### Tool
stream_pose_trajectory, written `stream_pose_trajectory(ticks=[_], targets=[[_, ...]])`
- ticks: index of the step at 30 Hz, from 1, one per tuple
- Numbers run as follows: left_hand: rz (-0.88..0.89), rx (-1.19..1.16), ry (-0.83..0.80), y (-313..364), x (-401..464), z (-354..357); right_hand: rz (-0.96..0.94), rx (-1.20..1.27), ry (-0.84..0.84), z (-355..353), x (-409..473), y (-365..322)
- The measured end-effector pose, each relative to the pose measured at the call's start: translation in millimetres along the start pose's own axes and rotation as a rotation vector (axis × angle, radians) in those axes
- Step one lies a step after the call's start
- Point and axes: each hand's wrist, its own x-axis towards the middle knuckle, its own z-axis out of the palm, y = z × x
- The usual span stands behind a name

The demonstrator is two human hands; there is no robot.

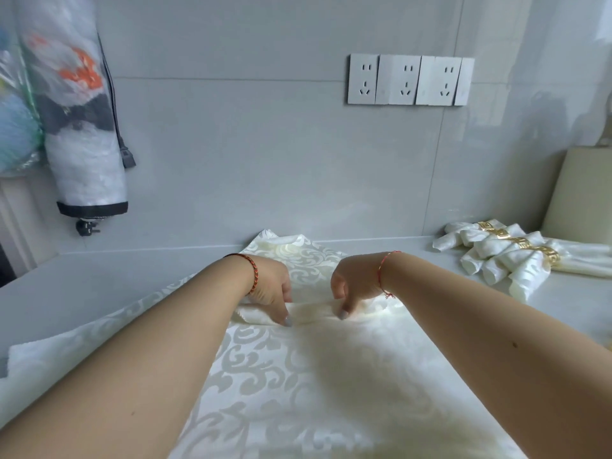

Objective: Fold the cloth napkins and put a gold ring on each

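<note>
Nearest, at 6 o'clock, a cream damask cloth napkin with a scrolling woven pattern (298, 376) lies spread flat across the pale grey countertop (66, 286), its near part running out of the bottom of the view; flat spread gives a clean base for folding. Both bare forearms reach over it toward 12 o'clock. Mid-napkin, the cloth is gathered into a raised ridge running 9-to-3. The left hand (271, 286), red-and-black braided cord on the wrist, has fingers curled down pinching the ridge's 9 o'clock end, fingertip pressed to the fabric. The right hand (356, 286), thin red string on the wrist, does the same just toward 3 o'clock, fingers curled onto the same fold. Hands sit close together, probably to keep the pleat straight and stop the slippery weave sliding. I judge this is the fold or roll in progress, no ring on this one yet. Past the hands, the napkin's far corner (281, 243) rides up against the wall base at 12 o'clock. At 2 o'clock, well apart, a cluster of finished rolled napkins (496, 260) lies banded with gold Greek-key rings (516, 241), parked clear of the work area. Far wall: a row of white sockets (410, 80); at 10 o'clock a hanging printed bag (76, 111).
</note>
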Motion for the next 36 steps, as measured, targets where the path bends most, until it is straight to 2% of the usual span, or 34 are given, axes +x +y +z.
stream_pose_trajectory(ticks=[4, 7, 9, 11, 13, 16, 21, 25, 31, 36], targets=[[0.025, 0.013, 0.139, 7, -11, 9, -0.004, 0.033, 0.191, 11, -17, -8], [0.06, 0.032, 0.274, 8, -18, 23, -0.018, -0.114, 0.361, 19, -34, -19], [0.079, 0.096, 0.356, 10, -25, 31, -0.014, -0.203, 0.408, 25, -41, -24], [0.088, 0.128, 0.366, 13, -31, 38, -0.003, -0.215, 0.387, 30, -46, -27], [0.071, 0.148, 0.309, 14, -38, 40, -0.005, -0.201, 0.341, 31, -51, -29], [0.037, 0.069, 0.229, 17, -46, 34, 0.024, -0.112, 0.303, 29, -52, -26], [0.005, -0.019, 0.277, 17, -38, 33, 0.027, 0.064, 0.254, 24, -49, -16], [0.034, -0.087, 0.233, 9, -32, 34, 0.047, 0.164, 0.198, 25, -44, -10], [0.005, -0.077, 0.151, 9, -35, 28, 0.066, 0.102, 0.094, 18, -42, -13], [0.04, -0.042, 0.152, 17, -38, 28, 0.05, 0.077, 0.165, 21, -47, -19]])
